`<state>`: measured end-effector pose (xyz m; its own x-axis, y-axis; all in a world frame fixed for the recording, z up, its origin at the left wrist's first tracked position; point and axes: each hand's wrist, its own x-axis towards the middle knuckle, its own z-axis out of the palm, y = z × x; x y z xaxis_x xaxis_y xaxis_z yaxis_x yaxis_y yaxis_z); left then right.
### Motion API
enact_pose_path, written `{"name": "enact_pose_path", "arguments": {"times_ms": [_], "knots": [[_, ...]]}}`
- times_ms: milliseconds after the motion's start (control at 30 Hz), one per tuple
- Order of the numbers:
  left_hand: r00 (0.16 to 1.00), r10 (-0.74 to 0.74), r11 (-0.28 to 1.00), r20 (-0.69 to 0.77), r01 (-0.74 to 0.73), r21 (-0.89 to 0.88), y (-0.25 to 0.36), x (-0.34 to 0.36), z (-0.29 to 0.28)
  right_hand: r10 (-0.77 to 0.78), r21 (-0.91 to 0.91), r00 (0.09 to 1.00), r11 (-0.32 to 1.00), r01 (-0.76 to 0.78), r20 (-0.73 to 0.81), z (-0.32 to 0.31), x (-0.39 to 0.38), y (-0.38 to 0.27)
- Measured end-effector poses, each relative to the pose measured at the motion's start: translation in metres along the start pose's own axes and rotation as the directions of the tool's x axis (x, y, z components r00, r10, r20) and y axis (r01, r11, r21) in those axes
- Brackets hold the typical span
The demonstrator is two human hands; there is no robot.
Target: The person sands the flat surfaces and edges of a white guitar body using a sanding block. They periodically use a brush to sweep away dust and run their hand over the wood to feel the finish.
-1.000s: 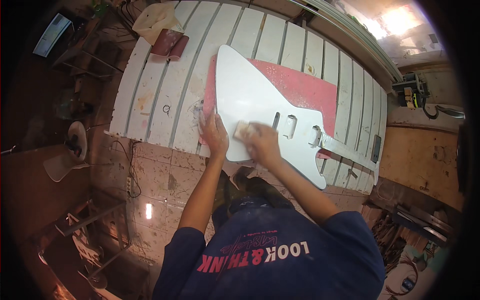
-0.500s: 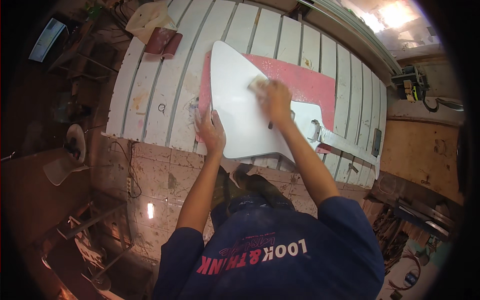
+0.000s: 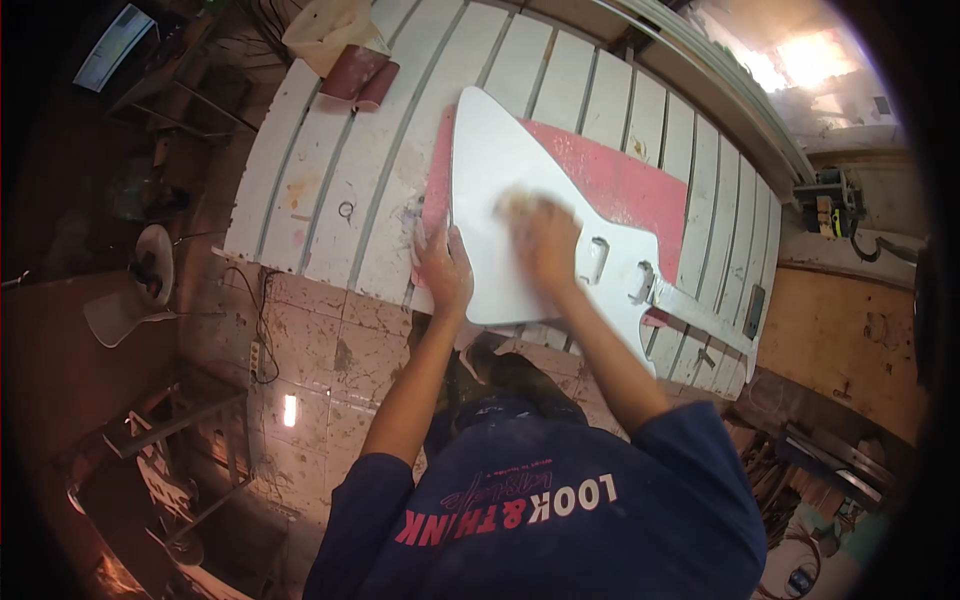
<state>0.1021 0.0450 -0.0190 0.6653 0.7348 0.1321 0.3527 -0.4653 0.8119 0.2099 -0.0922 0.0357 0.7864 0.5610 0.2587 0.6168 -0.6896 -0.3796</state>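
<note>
A white, angular electric guitar body point(image 3: 492, 180) lies flat on a red mat point(image 3: 635, 195), with its neck point(image 3: 705, 315) reaching out to the right. My left hand point(image 3: 446, 272) grips the body's left edge, thumb near the top face and fingers along the side. On the broad white face, my right hand point(image 3: 548, 245) is closed around a beige piece of sandpaper point(image 3: 516, 203) and presses it down. Motion smears the sandpaper and my right fingertips. Two cut-outs show in the body, right of my right hand.
The pale slatted table point(image 3: 300, 190) carries a reddish-brown roll of sandpaper point(image 3: 358, 78) and a cream bag point(image 3: 325, 35) at its far left. A small dark ring point(image 3: 346, 210) lies on the slats. At the table's right end is a dark block point(image 3: 755, 310).
My right hand has moved the sandpaper down the guitar body, toward me. One cut-out that my hand partly covered now shows. My left hand keeps its grip on the edge.
</note>
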Motion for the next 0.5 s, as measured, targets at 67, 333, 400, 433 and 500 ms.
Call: {"name": "enact_pose_path", "arguments": {"times_ms": [67, 333, 400, 433, 500], "knots": [[0.999, 0.007, 0.999, -0.033, -0.009, -0.043, 0.001, 0.001, 0.001, -0.146, 0.165, 0.989, 0.975, 0.148, -0.028, 0.008, -0.059, -0.010], [1.000, 0.023, 0.996, 0.014, -0.021, -0.086, 0.003, 0.001, -0.006, 0.039, -0.024, 0.999, 0.999, -0.039, 0.011, 0.005, 0.040, 0.004], [0.998, 0.017, 0.998, -0.056, -0.020, -0.057, 0.005, 0.002, -0.003, -0.090, 0.001, 0.995, 0.996, 0.090, 0.030, -0.001, -0.024, -0.019], [0.997, 0.013, 0.996, -0.072, -0.019, -0.085, 0.006, 0.001, -0.004, -0.094, 0.000, 0.995, 0.996, 0.094, 0.030, -0.006, -0.032, -0.021], [0.998, 0.004, 0.998, -0.056, -0.008, -0.069, 0.007, 0.002, -0.006, -0.161, 0.097, 0.973, 0.984, 0.147, 0.167, -0.011, -0.036, -0.020]]}}
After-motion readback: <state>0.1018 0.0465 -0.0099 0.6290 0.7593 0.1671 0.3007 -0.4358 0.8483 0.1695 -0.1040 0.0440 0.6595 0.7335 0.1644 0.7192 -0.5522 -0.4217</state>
